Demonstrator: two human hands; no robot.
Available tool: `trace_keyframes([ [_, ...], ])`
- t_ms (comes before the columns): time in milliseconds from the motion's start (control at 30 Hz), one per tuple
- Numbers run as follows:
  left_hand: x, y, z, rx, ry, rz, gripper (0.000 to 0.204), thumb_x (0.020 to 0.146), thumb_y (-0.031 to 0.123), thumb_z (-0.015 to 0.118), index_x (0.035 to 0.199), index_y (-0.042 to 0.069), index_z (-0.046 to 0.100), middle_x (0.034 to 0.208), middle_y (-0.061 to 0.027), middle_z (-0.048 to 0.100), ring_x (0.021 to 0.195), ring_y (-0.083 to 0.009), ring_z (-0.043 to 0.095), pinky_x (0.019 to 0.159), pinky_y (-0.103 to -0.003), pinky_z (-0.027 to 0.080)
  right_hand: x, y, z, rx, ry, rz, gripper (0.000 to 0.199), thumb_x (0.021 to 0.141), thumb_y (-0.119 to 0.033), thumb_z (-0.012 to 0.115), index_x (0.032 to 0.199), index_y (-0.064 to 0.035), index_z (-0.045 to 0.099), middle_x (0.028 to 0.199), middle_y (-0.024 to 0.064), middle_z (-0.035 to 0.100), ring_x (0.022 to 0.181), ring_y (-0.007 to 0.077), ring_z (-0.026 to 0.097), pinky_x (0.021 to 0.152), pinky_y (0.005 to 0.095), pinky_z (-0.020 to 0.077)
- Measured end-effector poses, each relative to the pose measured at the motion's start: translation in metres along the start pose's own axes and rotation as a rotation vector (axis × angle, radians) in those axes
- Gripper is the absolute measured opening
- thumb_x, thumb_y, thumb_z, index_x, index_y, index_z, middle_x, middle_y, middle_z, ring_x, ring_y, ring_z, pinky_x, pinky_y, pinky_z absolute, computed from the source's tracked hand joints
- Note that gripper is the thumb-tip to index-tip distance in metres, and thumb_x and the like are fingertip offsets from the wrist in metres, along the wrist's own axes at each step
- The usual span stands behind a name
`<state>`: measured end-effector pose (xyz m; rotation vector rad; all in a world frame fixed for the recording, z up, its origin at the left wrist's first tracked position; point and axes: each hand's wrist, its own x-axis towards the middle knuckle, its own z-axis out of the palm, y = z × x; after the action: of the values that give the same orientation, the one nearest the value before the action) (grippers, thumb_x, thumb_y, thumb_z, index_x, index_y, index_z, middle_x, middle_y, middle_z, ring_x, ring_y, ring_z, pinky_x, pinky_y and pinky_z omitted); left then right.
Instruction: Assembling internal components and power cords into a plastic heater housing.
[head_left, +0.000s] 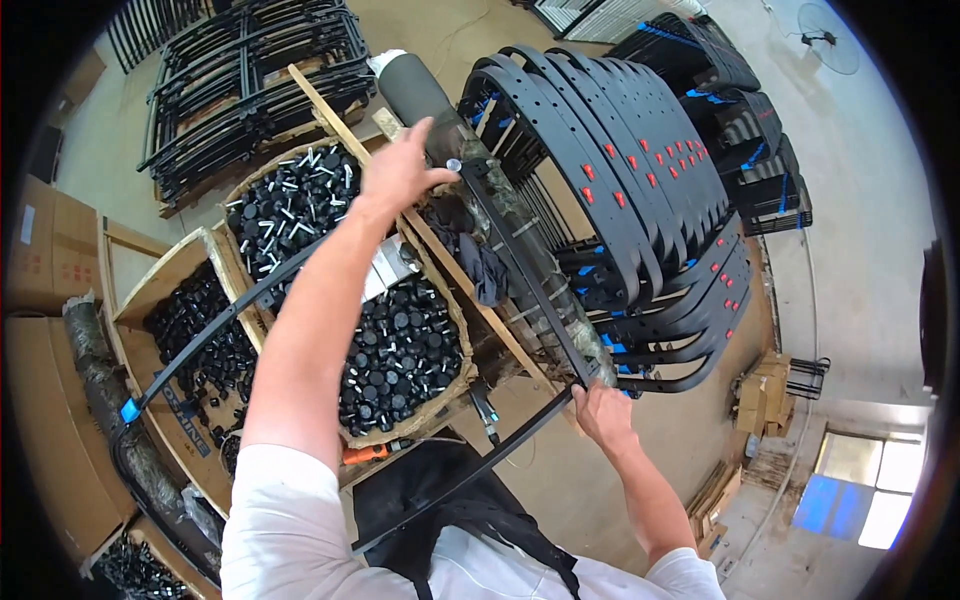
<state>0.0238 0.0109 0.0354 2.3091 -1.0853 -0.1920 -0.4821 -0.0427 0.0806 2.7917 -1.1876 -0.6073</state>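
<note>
A black metal frame (527,262) of thin bars stretches across the view in front of me. My right hand (604,412) is closed round its corner on the right, where two bars meet. My left hand (400,172) is raised by the far corner, thumb and forefinger spread apart, with nothing visible in it. A small pale round piece (454,165) sits at that corner, close to the thumb tip. One bar runs from the right corner down toward my lap; another passes beneath my left forearm to a blue-wrapped end at the left.
Under the frame are boxes of black knobs with metal studs (400,350) and a wooden strip (480,300). An orange-handled tool (370,452) lies near my lap. Curved black panels with red pieces (640,150) stand at right; black racks (255,80) are stacked far left.
</note>
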Motion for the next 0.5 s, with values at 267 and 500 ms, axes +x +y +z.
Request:
trace_keyframes([
  [267, 0.008, -0.015, -0.01, 0.027, 0.384, 0.078, 0.067, 0.086, 0.048, 0.082, 0.134, 0.005, 0.063, 0.116, -0.0182, 0.07, 0.113, -0.0366, 0.066, 0.097, -0.046, 0.054, 0.003, -0.006, -0.009, 0.037, -0.027, -0.02, 0.041, 0.102, -0.038, 0.058, 0.091, 0.0011, 0.065, 0.069, 0.0239, 0.07, 0.067, 0.0416, 0.073, 0.064, 0.0512, 0.0587],
  [500, 0.001, -0.037, -0.006, 0.086, 0.288, 0.145, 0.063, 0.087, 0.043, 0.082, 0.133, 0.004, 0.064, 0.117, -0.0198, 0.071, 0.108, -0.0388, 0.069, 0.093, -0.047, 0.056, 0.003, -0.006, -0.005, 0.091, -0.02, -0.017, 0.041, 0.101, -0.036, 0.06, 0.092, 0.004, 0.065, 0.069, 0.0238, 0.071, 0.069, 0.0422, 0.073, 0.065, 0.0513, 0.0589],
])
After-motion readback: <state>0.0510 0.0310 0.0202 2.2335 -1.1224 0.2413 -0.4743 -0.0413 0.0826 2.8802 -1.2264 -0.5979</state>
